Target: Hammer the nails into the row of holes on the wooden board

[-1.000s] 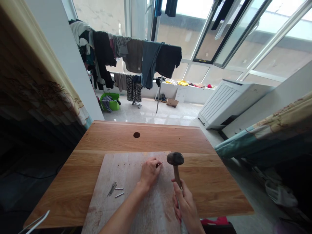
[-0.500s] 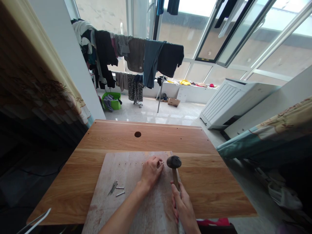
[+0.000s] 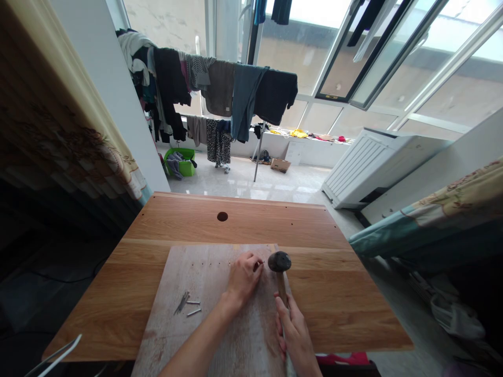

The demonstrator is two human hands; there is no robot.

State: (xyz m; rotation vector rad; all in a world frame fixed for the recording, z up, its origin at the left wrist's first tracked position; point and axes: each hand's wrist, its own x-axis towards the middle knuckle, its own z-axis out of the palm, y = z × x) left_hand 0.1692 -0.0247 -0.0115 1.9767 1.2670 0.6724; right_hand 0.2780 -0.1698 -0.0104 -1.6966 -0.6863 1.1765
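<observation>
My left hand (image 3: 243, 276) rests near the far edge of a pale, worn wooden board (image 3: 184, 345). Its thumb and forefinger are pinched around a small nail, mostly hidden by the fingers. My right hand (image 3: 294, 327) is wrapped round the handle of a hammer (image 3: 279, 262), whose dark head hangs just right of the left fingertips, apart from them. A row of small dark marks runs across the board to the left of my left hand. A bunch of loose nails (image 3: 182, 302) lies on the board's left part, beside two thicker metal pins (image 3: 194, 312).
The board lies on a wooden table (image 3: 346, 293) with a round hole (image 3: 222, 216) near its far edge. Beyond stand a laundry rack with hanging clothes (image 3: 220, 86), a green basket (image 3: 184, 166) and a white cabinet (image 3: 365, 162). Curtains hang at both sides.
The hammer head has shifted very slightly left, towards the pinched fingers. My left hand has stayed in place on the board, its fingertips turning slightly.
</observation>
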